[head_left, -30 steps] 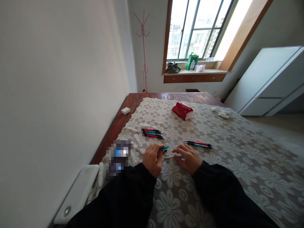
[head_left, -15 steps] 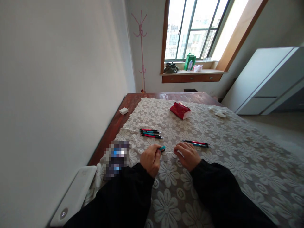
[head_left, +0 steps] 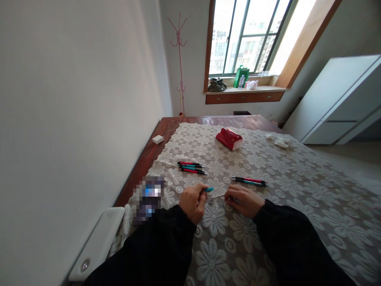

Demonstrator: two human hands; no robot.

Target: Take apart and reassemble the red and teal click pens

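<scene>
So the person's left hand [head_left: 192, 201] has its grip closed around a teal pen barrel [head_left: 207, 190]. Only the short teal end pokes out past the fingers, pointing toward the right hand, and it looks like smooth plastic with a rounded tip. The rest of it is buried in the fist, so its full length can't be told.

The right hand [head_left: 244, 200] sits just across from it, knuckles up, fingers pinched narrow on a thin pale refill [head_left: 218, 196] that runs between the two grips. It's really skinny and light-coloured, almost lost against the lace cloth [head_left: 285, 198], so how firmly it's pinched is hard to say.

Both hands rest low on the worktop [head_left: 178, 123], which is dark reddish wood under that flowery cloth.

Just beyond the right grip lie two pens [head_left: 248, 181], red and dark, side by side. Further out from the left grip there's a bunch of pens [head_left: 191, 167], red and teal. Well past those sits a red packet [head_left: 228, 138].
</scene>
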